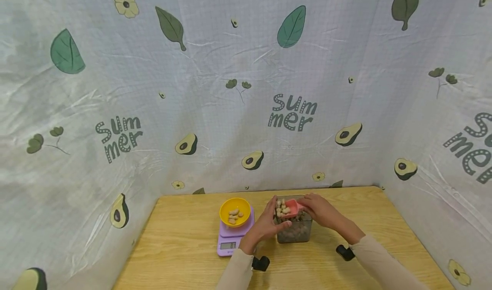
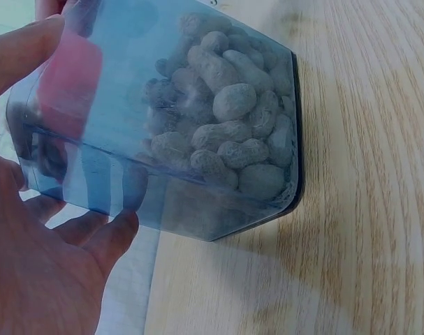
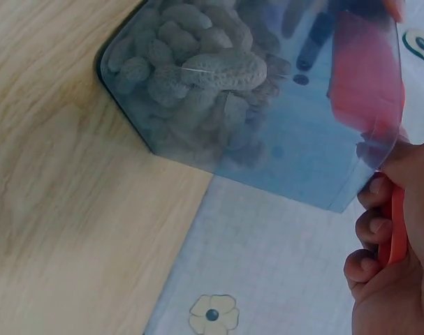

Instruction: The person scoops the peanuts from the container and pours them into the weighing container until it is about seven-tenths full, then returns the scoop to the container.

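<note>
A clear grey plastic container [image 1: 294, 235] stands on the table, its lower part filled with unshelled peanuts [image 2: 234, 102]. My left hand [image 1: 265, 225] holds it by the left side near the top, with the thumb on one wall and the fingers along another. In my right hand [image 1: 319, 209] is the handle of a red scoop [image 1: 293, 207], and the fingers curl round it in the right wrist view. The scoop sits at the container's mouth, tilted to the left, with several peanuts [image 1: 283, 212] in and beside it. Through the wall it shows as a red patch.
Left of the container, a yellow bowl [image 1: 224, 218] with several peanuts [image 1: 235, 215] rests on a purple kitchen scale [image 1: 229, 232], whose display is lit with digits. The wooden table [image 1: 180, 234] meets a patterned curtain [image 1: 215, 162] at its back and sides.
</note>
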`<action>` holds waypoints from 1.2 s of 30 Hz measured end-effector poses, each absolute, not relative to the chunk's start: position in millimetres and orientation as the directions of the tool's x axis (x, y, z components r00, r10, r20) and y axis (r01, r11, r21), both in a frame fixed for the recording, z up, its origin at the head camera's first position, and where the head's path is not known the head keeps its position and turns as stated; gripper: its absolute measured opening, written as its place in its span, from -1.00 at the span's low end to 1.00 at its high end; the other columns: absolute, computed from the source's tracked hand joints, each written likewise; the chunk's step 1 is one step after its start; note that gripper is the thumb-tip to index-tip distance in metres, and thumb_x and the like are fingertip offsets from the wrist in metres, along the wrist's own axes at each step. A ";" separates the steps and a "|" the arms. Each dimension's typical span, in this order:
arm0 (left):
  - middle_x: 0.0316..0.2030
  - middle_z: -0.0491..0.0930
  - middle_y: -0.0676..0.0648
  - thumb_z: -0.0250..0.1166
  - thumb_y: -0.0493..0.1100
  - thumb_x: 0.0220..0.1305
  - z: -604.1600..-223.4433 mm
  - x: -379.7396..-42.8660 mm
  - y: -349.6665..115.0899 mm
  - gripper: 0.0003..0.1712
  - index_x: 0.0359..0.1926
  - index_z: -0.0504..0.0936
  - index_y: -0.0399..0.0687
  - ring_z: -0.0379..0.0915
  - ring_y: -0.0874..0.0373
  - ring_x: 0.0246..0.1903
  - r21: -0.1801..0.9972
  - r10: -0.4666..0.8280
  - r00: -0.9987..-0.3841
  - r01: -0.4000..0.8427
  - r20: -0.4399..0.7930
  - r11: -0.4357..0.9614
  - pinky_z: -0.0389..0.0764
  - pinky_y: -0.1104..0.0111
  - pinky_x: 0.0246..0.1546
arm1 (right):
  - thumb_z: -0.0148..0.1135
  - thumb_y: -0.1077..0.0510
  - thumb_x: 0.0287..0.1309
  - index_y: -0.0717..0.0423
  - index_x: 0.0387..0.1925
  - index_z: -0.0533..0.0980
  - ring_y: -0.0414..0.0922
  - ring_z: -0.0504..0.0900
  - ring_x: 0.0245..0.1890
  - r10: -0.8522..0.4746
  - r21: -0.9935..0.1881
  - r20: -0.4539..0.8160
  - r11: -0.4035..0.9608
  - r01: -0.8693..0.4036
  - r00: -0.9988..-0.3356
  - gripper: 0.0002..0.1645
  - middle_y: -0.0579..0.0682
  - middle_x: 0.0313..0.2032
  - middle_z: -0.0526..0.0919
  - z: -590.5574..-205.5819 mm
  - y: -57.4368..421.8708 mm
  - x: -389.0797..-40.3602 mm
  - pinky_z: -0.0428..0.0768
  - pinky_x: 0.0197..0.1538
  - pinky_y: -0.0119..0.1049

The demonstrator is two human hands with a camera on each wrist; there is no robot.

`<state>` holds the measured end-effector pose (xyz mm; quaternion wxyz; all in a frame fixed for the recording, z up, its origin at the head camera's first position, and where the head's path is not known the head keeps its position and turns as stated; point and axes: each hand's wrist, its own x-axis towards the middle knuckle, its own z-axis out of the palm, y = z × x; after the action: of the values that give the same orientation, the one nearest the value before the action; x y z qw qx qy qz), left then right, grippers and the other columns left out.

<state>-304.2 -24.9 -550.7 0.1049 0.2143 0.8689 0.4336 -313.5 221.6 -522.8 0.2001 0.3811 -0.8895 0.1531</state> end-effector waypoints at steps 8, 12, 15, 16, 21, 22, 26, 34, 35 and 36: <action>0.57 -0.16 -0.18 0.23 0.48 0.12 -550.1 -303.0 -25.3 0.28 0.58 -0.27 0.07 0.04 -0.24 0.48 0.801 0.463 -0.886 0.280 0.004 0.529 0.25 -0.14 0.38 | 0.27 0.21 0.23 0.11 -0.03 0.63 -0.26 0.42 -0.39 -0.545 -0.171 0.509 0.694 -0.699 -0.666 -0.73 -0.15 -0.38 0.54 -530.9 232.1 -310.0 0.44 -0.33 -0.31; 0.57 -0.16 -0.18 0.24 0.46 0.13 -550.8 -302.5 -25.5 0.28 0.58 -0.28 0.09 0.02 -0.25 0.48 0.804 0.462 -0.887 0.278 0.005 0.525 0.24 -0.15 0.39 | 0.27 0.21 0.22 0.12 -0.03 0.63 -0.30 0.38 -0.39 -0.516 -0.193 0.516 0.708 -0.680 -0.684 -0.72 -0.17 -0.38 0.54 -535.1 237.0 -308.7 0.41 -0.33 -0.32; 0.57 -0.17 -0.17 0.24 0.46 0.12 -551.8 -302.5 -25.3 0.28 0.58 -0.30 0.09 0.01 -0.23 0.49 0.808 0.461 -0.888 0.271 0.000 0.523 0.22 -0.15 0.39 | 0.28 0.22 0.20 0.12 -0.04 0.63 -0.29 0.40 -0.39 -0.499 -0.201 0.535 0.709 -0.676 -0.682 -0.73 -0.17 -0.38 0.55 -534.8 239.2 -307.1 0.41 -0.34 -0.31; 0.57 -0.18 -0.17 0.25 0.45 0.12 -551.9 -302.4 -25.2 0.29 0.58 -0.30 0.09 0.00 -0.24 0.49 0.812 0.460 -0.888 0.269 0.000 0.518 0.22 -0.16 0.39 | 0.29 0.23 0.19 0.12 -0.05 0.63 -0.28 0.42 -0.39 -0.494 -0.201 0.544 0.707 -0.678 -0.678 -0.73 -0.16 -0.38 0.57 -534.3 239.7 -307.0 0.42 -0.34 -0.30; 0.58 -0.19 -0.15 0.28 0.43 0.11 -551.2 -302.0 -24.9 0.29 0.58 -0.28 0.09 0.01 -0.24 0.49 0.821 0.451 -0.893 0.259 0.002 0.509 0.21 -0.17 0.39 | 0.27 0.23 0.22 0.13 -0.06 0.62 -0.20 0.52 -0.34 -0.486 -0.197 0.546 0.717 -0.669 -0.682 -0.75 -0.11 -0.33 0.62 -527.9 241.8 -305.8 0.51 -0.29 -0.23; 0.58 -0.18 -0.15 0.29 0.42 0.11 -551.1 -301.9 -24.9 0.28 0.58 -0.27 0.09 0.00 -0.25 0.49 0.823 0.450 -0.893 0.259 0.005 0.506 0.21 -0.17 0.39 | 0.26 0.22 0.23 0.13 -0.05 0.62 -0.19 0.53 -0.33 -0.486 -0.195 0.539 0.723 -0.663 -0.688 -0.75 -0.11 -0.32 0.63 -526.2 242.4 -305.6 0.53 -0.28 -0.22; 0.57 -0.17 -0.15 0.31 0.38 0.12 -550.2 -301.9 -25.3 0.27 0.58 -0.26 0.09 0.01 -0.24 0.49 0.827 0.445 -0.895 0.253 0.003 0.502 0.21 -0.17 0.39 | 0.22 0.20 0.28 0.17 -0.03 0.61 -0.10 0.61 -0.28 -0.475 -0.205 0.499 0.748 -0.631 -0.725 -0.74 -0.05 -0.28 0.67 -517.6 244.9 -304.3 0.59 -0.21 -0.13; 0.58 -0.20 -0.14 0.32 0.41 0.07 -544.2 -301.1 -25.7 0.33 0.58 -0.26 0.02 -0.04 -0.23 0.50 0.821 0.443 -0.895 0.284 0.042 0.495 0.17 -0.16 0.42 | 0.24 0.25 0.24 0.16 -0.02 0.61 -0.05 0.63 -0.23 -0.505 -0.150 0.554 0.722 -0.676 -0.662 -0.73 -0.02 -0.25 0.69 -499.6 245.8 -307.1 0.60 -0.14 -0.06; 0.58 -0.21 -0.14 0.32 0.41 0.07 -542.1 -300.7 -26.4 0.33 0.58 -0.27 0.03 -0.04 -0.23 0.50 0.817 0.444 -0.894 0.296 0.055 0.495 0.17 -0.15 0.42 | 0.24 0.25 0.23 0.14 -0.02 0.61 -0.07 0.62 -0.25 -0.511 -0.141 0.561 0.716 -0.683 -0.651 -0.73 -0.04 -0.26 0.68 -497.3 245.2 -307.4 0.59 -0.15 -0.08; 0.58 -0.21 -0.16 0.31 0.41 0.08 -539.4 -300.3 -27.1 0.32 0.58 -0.27 0.02 -0.03 -0.24 0.50 0.812 0.444 -0.893 0.310 0.071 0.494 0.18 -0.16 0.41 | 0.24 0.25 0.23 0.14 -0.03 0.61 -0.09 0.61 -0.26 -0.516 -0.132 0.564 0.714 -0.687 -0.645 -0.73 -0.05 -0.27 0.67 -495.2 244.6 -307.5 0.59 -0.16 -0.09</action>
<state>-300.3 -27.1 -539.4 0.0738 0.2189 0.8612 0.4528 -307.5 244.6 -495.2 0.2524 0.3376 -0.8907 0.1700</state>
